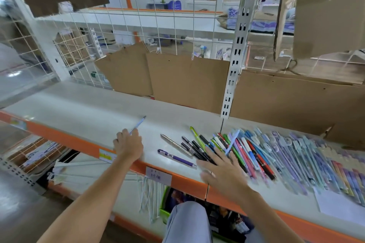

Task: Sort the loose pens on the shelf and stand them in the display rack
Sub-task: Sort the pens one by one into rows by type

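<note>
Our left hand (128,147) grips a blue pen (137,125) over the shelf (83,108) — tip angled up-right; our right hand (221,169) (fingers spread, blurred) hovers above the pens (246,152) — lying mostly diagonal.

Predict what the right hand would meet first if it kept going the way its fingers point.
Probably the right hand meets the loose pens first; its fingertips already overlap the pile, though contact is unclear.
</note>
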